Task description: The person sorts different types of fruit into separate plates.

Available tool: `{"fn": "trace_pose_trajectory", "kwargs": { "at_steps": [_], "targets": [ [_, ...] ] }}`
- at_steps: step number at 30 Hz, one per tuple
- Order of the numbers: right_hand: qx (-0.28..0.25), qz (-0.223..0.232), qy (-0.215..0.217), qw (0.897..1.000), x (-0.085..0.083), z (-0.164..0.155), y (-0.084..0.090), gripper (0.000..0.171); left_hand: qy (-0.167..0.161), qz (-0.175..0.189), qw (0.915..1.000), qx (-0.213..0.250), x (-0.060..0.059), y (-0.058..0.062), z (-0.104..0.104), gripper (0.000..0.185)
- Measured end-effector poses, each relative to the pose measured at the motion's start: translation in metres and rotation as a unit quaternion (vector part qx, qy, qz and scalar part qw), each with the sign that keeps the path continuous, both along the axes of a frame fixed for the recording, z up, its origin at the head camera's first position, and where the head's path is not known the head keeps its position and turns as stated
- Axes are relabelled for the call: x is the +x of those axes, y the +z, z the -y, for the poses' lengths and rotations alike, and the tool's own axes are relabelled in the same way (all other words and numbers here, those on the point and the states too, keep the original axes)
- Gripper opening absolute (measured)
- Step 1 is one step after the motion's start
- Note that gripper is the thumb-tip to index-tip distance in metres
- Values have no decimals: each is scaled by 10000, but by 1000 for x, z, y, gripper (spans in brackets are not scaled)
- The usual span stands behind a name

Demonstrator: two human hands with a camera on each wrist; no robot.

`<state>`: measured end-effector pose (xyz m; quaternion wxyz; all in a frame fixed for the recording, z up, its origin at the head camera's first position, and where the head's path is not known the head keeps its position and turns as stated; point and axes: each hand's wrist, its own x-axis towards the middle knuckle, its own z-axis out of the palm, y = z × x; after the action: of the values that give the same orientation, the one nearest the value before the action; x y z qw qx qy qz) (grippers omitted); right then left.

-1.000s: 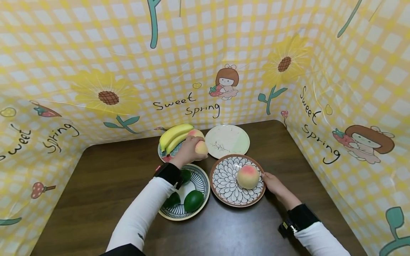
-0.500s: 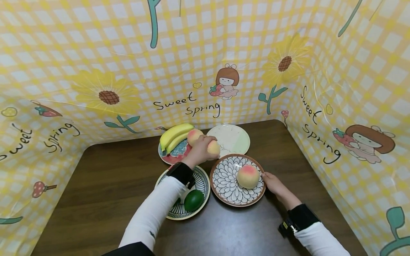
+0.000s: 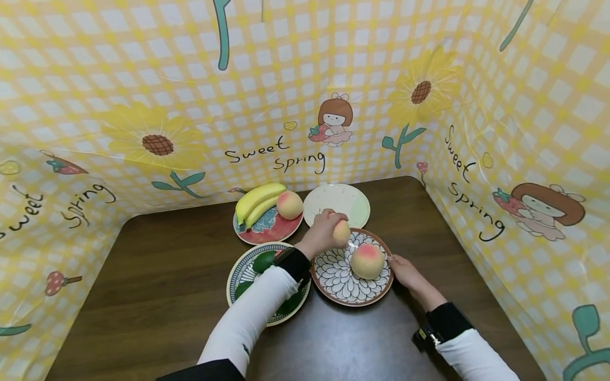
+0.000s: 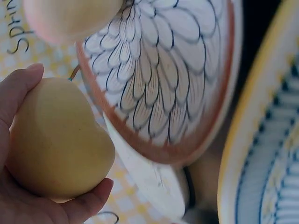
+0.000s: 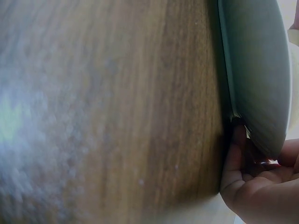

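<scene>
My left hand [image 3: 320, 234] grips a peach [image 3: 341, 233] over the far left part of a brown-rimmed plate [image 3: 329, 272] with a petal pattern. Up close in the left wrist view, thumb and fingers curve around this pale yellow peach [image 4: 60, 140]. A second peach [image 3: 367, 261], pink on top, sits on that same plate. At the plate's right edge, my right hand [image 3: 405, 271] holds the rim. The right wrist view has its fingers [image 5: 237, 154] under the plate's pale underside [image 5: 261, 70].
Behind on the left, a red and blue plate [image 3: 281, 233] bears bananas [image 3: 259, 203] and a third peach [image 3: 289, 205]. A pale green plate [image 3: 352, 206] stands at the back. Nearer, my left forearm partly covers a blue-patterned plate [image 3: 233, 275] with green oval fruits [image 3: 263, 261].
The left hand has carried its peach rightward and nearer, from the red and blue plate to over the brown-rimmed plate. The right hand has stayed at the rim.
</scene>
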<state>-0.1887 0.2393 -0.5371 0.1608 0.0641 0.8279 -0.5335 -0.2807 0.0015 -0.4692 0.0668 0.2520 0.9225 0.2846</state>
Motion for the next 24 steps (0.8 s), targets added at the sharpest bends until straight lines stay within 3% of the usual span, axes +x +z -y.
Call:
{"fn": "trace_pose_trajectory", "kwargs": {
  "at_steps": [13,24],
  "targets": [
    [-89,-9,2,10000,-1,1,-1,50,-148,-229,9991,-329,2,-17,-20,61],
    [-113,51,1,9999,-3,1,-4,51,-312,-335,9976,-513,6,-22,-25,58]
  ]
}}
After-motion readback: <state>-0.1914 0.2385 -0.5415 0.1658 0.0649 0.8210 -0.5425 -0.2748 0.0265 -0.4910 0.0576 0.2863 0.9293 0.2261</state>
